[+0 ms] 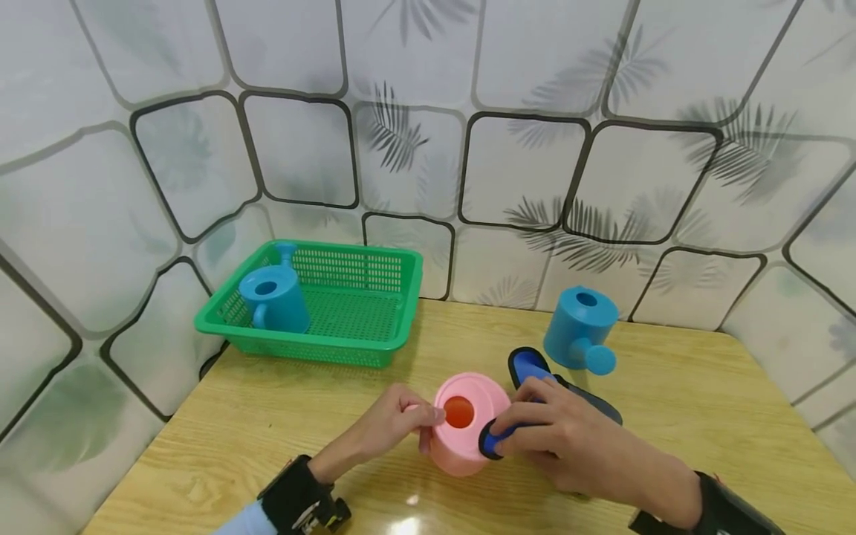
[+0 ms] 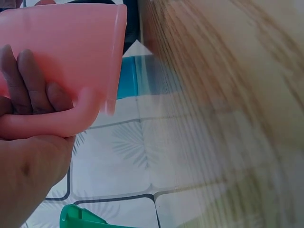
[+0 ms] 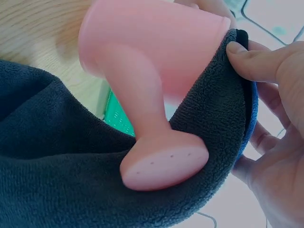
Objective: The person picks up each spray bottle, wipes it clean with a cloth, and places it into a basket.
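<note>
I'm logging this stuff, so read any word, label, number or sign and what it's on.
No text can be read.
Black device strapped on the left wrist: pale marks, too small to read.
Pink plastic watering can, blue-and-grey plush cloth, green plastic basket: no lettering visible.

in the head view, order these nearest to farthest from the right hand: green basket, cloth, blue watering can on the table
1. Cloth, held in the right hand.
2. Blue watering can, standing beyond the cloth.
3. Green basket, farther off, back left.
</note>
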The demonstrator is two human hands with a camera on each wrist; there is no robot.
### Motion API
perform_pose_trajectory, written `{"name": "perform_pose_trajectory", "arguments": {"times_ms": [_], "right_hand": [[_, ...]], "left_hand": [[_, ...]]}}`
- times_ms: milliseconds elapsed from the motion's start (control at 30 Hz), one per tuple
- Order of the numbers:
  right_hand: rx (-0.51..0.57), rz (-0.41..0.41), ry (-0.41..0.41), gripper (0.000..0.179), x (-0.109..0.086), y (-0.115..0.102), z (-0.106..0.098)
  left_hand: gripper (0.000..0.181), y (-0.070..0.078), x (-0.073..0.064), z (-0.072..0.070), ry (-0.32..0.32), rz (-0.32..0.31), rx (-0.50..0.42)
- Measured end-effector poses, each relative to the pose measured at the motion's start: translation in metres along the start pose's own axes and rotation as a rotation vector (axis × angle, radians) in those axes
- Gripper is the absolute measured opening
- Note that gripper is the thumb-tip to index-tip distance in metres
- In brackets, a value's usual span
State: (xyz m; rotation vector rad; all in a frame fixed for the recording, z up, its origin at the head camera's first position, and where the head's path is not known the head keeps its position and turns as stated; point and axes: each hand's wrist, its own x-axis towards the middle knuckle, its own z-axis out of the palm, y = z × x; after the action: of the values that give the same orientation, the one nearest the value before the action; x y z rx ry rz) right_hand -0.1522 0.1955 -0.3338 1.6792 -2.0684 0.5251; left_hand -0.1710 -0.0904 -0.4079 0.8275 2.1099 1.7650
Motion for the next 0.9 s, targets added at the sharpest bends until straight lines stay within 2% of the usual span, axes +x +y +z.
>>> {"name": "perform_pose_trajectory", "arguments": {"times_ms": [133,333,567,700,900], "right_hand": [[0.007,0.029,0.034,0.033,-0.002,0.003,0.000],[0.032,0.006,0.091,0.023,-0.003,0.013,0.000],[0.043,0.092,0.069,0.030,-0.006,0.018,-0.002],[0.045,0.085,0.084,0.026,-0.004,0.020,-0.002],[0.005,0.087,0.098,0.029,-0.004,0.019,0.000]], "left_hand": [[0.046,-0.001,-0.002,0.002,-0.005,-0.004,0.016],[0.042,-0.002,-0.003,0.004,-0.024,0.030,0.043],[0.046,0.006,-0.008,0.007,-0.066,0.068,0.038],[0.042,0.006,-0.009,0.008,-0.078,0.096,0.054],[0.038,0.005,-0.009,0.010,-0.063,0.085,0.110]]}}
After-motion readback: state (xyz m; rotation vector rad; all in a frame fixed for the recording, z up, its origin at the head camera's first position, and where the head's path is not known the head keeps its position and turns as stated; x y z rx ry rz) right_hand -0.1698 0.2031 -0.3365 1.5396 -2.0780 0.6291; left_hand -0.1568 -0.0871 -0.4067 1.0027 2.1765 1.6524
